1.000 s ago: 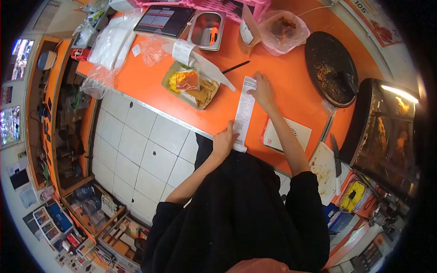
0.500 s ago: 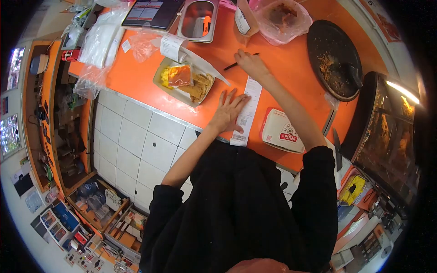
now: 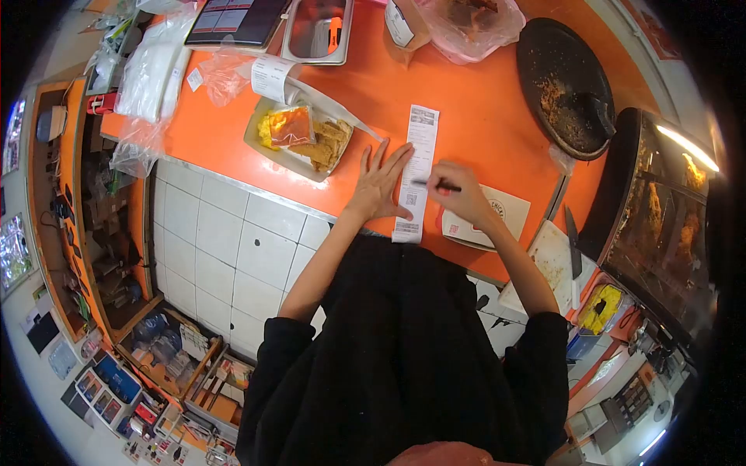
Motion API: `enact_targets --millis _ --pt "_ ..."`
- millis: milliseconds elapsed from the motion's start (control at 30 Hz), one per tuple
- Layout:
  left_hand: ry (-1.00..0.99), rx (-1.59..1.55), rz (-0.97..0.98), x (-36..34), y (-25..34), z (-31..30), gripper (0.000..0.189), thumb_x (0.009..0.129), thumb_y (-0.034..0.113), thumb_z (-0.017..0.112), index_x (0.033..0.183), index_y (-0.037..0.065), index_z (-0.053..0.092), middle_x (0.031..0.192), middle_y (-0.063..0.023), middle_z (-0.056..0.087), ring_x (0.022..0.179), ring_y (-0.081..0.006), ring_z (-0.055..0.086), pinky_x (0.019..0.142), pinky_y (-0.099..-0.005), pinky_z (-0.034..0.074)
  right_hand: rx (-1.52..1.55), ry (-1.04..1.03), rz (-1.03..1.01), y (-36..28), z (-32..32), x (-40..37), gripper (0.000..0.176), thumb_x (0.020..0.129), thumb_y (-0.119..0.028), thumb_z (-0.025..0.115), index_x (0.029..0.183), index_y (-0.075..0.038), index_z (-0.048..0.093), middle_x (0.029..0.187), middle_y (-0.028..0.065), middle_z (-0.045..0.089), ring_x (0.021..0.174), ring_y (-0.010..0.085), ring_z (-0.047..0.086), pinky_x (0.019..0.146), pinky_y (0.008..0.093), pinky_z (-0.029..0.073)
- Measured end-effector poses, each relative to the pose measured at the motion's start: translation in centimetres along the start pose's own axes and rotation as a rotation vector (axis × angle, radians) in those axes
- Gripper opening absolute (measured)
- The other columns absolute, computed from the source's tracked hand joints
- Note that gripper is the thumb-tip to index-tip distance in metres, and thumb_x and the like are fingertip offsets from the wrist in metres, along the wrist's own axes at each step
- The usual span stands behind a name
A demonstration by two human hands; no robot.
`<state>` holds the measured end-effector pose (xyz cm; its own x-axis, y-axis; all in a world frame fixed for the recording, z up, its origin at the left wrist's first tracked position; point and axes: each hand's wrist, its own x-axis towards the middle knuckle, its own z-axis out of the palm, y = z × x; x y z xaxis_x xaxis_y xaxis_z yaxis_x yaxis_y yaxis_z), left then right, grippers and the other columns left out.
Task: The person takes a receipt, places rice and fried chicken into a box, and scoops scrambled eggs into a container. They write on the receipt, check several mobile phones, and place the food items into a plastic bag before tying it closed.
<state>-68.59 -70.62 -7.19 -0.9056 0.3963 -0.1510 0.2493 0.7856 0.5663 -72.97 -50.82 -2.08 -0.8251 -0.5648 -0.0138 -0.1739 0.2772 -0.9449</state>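
Note:
A long white receipt (image 3: pixel 420 147) lies on the orange table (image 3: pixel 342 202). My left hand (image 3: pixel 380 182) rests flat with fingers spread, its fingertips and thumb on the receipt's left edge. In my right hand (image 3: pixel 460 191) is a dark pen (image 3: pixel 441 186), its tip over the middle of the receipt. Partly under my right hand and forearm sits a closed white box (image 3: pixel 505 213) with red print. Left of my left hand stands an open food box (image 3: pixel 295 165) holding yellow food, a clear packet and fried pieces, with a curling receipt (image 3: pixel 272 76) at its upper edge.
A metal tray (image 3: pixel 318 31) with an orange marker, a tablet (image 3: pixel 233 25) and plastic bags (image 3: pixel 155 85) are at the back left. A paper bag (image 3: pixel 406 33) and pink bag stand behind. On the right are a black oval plate (image 3: pixel 559 85), a knife (image 3: pixel 573 245) and a glass display case.
My right hand has moved down from the back of the table to the middle of the receipt, carrying the pen. The receipt's upper part is now uncovered, and the view has shifted slightly.

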Motion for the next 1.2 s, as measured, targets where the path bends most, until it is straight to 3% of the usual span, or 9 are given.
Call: enact_targets --millis 133,333,433,733,833,933,1033,1133,1200 --pt "0.007 -0.005 -0.022 0.1 0.2 0.0 0.133 0.034 0.048 0.083 0.141 0.009 0.015 0.144 -0.0035 0.023 0.136 -0.0324 0.009 0.108 -0.0540 0.003 0.011 0.109 0.093 0.8 -1.2 1.6 0.014 0.070 0.006 0.059 0.069 0.000 0.047 0.070 0.0045 0.045 0.060 0.0088 0.047 0.052 0.0216 0.039" --pt "0.028 -0.044 -0.038 0.1 0.2 0.0 0.139 0.033 0.047 0.084 0.142 0.007 0.007 0.144 -0.0072 0.025 0.136 -0.0322 0.009 0.109 -0.0527 0.003 0.029 0.010 0.190 0.0 -0.7 0.3 0.012 0.071 0.006 0.059 0.068 0.001 0.048 0.070 0.0047 0.046 0.064 0.0097 0.052 0.060 0.0226 0.047" --pt "0.024 -0.048 -0.042 0.1 0.1 0.1 0.142 0.033 0.047 0.084 0.142 0.005 0.004 0.144 -0.0092 0.025 0.136 -0.0322 0.009 0.109 -0.0519 0.003 0.102 0.188 0.098 0.3 0.8 1.8 0.013 0.071 0.006 0.059 0.068 0.001 0.047 0.071 0.0050 0.047 0.064 0.0101 0.053 0.060 0.0226 0.047" --pt "0.009 -0.007 -0.046 0.1 0.3 0.1 0.142 0.034 0.048 0.084 0.141 0.002 0.004 0.144 -0.0120 0.024 0.135 -0.0334 0.010 0.109 -0.0510 0.003 0.063 -0.014 0.166 0.3 0.6 0.6 0.015 0.069 0.006 0.060 0.067 0.001 0.046 0.069 0.0049 0.048 0.062 0.0105 0.052 0.057 0.0228 0.044" --pt "0.019 -0.016 -0.049 0.1 0.1 0.2 0.142 0.034 0.049 0.084 0.142 0.004 0.003 0.144 -0.0105 0.025 0.136 -0.0330 0.009 0.109 -0.0517 0.002 0.023 0.060 0.216 0.1 0.2 -0.3 0.016 0.068 0.007 0.061 0.067 0.001 0.046 0.070 0.0045 0.047 0.061 0.0099 0.051 0.055 0.0228 0.042" --pt "0.031 -0.034 -0.037 0.1 0.2 0.3 0.142 0.034 0.050 0.084 0.142 0.006 0.004 0.145 -0.0095 0.023 0.136 -0.0335 0.008 0.108 -0.0535 0.001 0.034 0.057 0.184 -1.9 0.1 -1.5 0.015 0.069 0.007 0.059 0.070 0.000 0.046 0.072 0.0061 0.047 0.063 0.0129 0.052 0.056 0.0257 0.043" --pt "0.027 -0.036 -0.036 0.3 0.3 0.6 0.141 0.034 0.050 0.084 0.143 0.008 0.004 0.146 -0.0070 0.020 0.136 -0.0362 0.005 0.105 -0.0590 -0.001 -0.165 0.261 -0.018 -2.3 -0.3 -1.7 0.011 0.073 0.006 0.056 0.077 0.000 0.047 0.076 0.0091 0.047 0.066 0.0206 0.054 0.057 0.0301 0.045" --pt "0.006 0.016 -0.048 1.3 1.5 1.1 0.140 0.035 0.050 0.083 0.143 0.011 0.003 0.148 -0.0045 0.017 0.135 -0.0401 0.001 0.101 -0.0654 -0.003 -0.504 0.270 -0.085 -1.8 -0.4 -2.6 0.012 0.076 0.007 0.055 0.083 -0.001 0.049 0.081 0.0117 0.047 0.071 0.0285 0.055 0.062 0.0350 0.046" --pt "0.001 0.016 -0.033 2.0 1.9 1.5 0.140 0.036 0.051 0.083 0.143 0.012 0.002 0.148 -0.0035 0.015 0.135 -0.0424 -0.002 0.099 -0.0688 -0.005 -0.514 0.271 0.054 -2.6 -0.4 -3.8 0.014 0.076 0.006 0.055 0.086 -0.002 0.050 0.083 0.0130 0.048 0.076 0.0307 0.055 0.066 0.0371 0.046"
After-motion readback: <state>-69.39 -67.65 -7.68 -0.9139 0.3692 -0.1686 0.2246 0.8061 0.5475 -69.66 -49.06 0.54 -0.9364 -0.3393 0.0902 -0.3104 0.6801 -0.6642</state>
